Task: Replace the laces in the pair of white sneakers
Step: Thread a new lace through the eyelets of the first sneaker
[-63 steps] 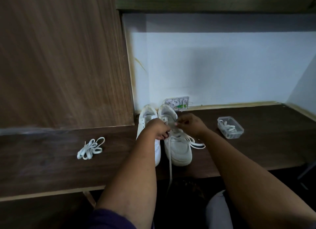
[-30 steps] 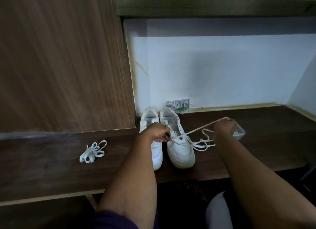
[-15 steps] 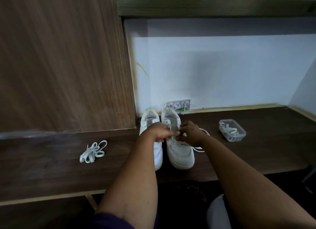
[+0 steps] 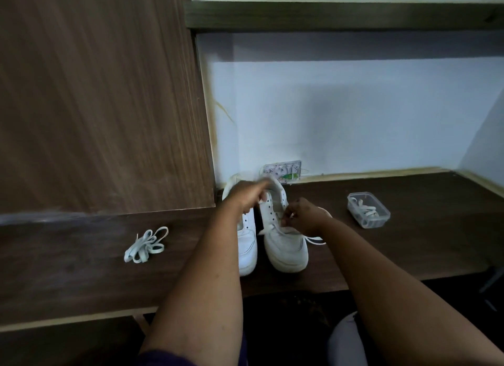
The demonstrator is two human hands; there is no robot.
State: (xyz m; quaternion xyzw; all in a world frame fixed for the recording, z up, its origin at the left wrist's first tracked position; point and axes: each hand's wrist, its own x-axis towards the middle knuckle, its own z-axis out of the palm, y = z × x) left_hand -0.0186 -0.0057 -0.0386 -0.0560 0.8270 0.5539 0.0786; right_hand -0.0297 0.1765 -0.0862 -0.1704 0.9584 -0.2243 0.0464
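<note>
Though dim: two sneakers (image 4: pixel 283 245), one loose lace bundle (image 4: pixel 146 245), one tub (image 4: pixel 368 209).

You've got a dark wood desk (image 4: pixel 409 242) running L to R, w/ a tall wood-grain panel (image 4: pixel 95 92) standing at its left rear. Behind it, a pale wall (image 4: pixel 341 114) under a dark shelf (image 4: pixel 341 16). At the wall's base sits a small white plate (image 4: pixel 283 169), possibly a wall socket; too blurred to confirm.
</note>
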